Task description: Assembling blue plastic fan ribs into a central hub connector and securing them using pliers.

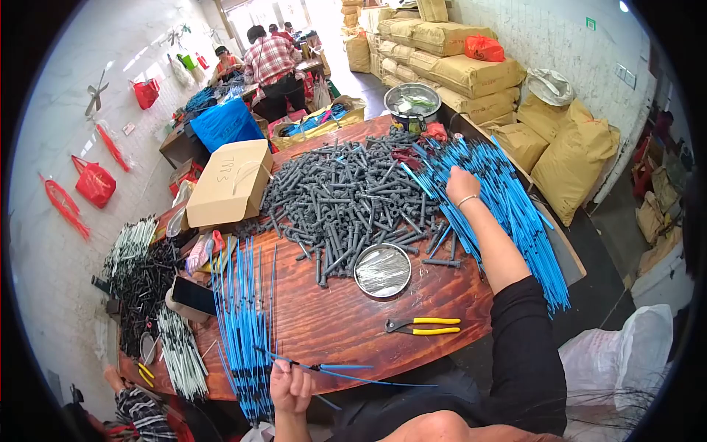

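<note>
Near the table's front edge, my left hand (291,384) is closed on thin blue rods (346,367) with black fittings, which stick out to the right. My right hand (462,184) is reached out over the large pile of blue rods (515,221) at the right, its fingers closed; what they hold, if anything, is hidden. Beside my left hand lies a bundle of blue rods with black pieces (247,331). A heap of dark grey bolt-shaped plastic parts (346,195) covers the table's middle. In front of it are a round metal dish of thin silvery pins (382,270) and yellow-handled pliers (423,325).
On the left stand an open cardboard box (230,180), a phone on a stand (193,296), and bundles of pale rods (180,353). A metal bowl (412,99) sits at the far edge. Another person's striped sleeve (143,416) shows lower left; several people work behind. Stacked sacks (471,74) line the back right.
</note>
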Tool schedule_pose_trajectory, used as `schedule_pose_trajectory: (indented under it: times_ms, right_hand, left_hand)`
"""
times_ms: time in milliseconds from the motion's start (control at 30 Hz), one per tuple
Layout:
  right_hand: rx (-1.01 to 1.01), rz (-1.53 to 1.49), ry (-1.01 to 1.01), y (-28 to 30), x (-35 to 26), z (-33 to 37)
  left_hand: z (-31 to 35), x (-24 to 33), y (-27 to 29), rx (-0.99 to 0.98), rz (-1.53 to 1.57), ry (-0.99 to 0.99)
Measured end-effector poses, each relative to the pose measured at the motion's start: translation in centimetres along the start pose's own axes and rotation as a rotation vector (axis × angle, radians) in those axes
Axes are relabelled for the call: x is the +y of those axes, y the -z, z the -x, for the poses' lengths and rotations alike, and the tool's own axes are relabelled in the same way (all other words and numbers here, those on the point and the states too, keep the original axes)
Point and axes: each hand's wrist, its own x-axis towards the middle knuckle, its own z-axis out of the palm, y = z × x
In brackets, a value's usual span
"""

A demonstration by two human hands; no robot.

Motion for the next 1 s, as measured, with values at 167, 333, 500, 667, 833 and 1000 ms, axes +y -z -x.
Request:
schedule_pose_trajectory:
  times_ms: [167, 333, 500, 667, 833, 1000]
  right_hand:
    - [0.337, -0.306, 0.216, 8.3, -2.9, 2.1]
    - [0.040, -0.486, 0.762, 14.6, -6.7, 13.7]
    - [-0.626, -0.950, 0.855, 13.4, -9.0, 27.5]
    - [-0.796, -1.047, 1.008, 8.8, -8.7, 28.1]
    - [0.192, -0.340, 0.434, 1.4, -3.8, 9.3]
    - [0.156, -0.022, 0.057, -0.3, 0.2, 2.4]
  left_hand:
    - [-1.9, 0.4, -0.6, 0.034, -0.012, -0.004]
    - [-3.0, 0.9, -4.6, 0.459, -0.452, -0.192]
    - [-4.7, -1.8, -7.5, 0.217, -0.878, -0.230]
    - [-4.4, -3.0, -6.7, 0.230, -0.670, -0.146]
    - [-2.6, -2.1, -7.3, 0.060, -0.378, -0.173]
    - [0.0, 0.2, -7.4, -0.044, -0.202, -0.046]
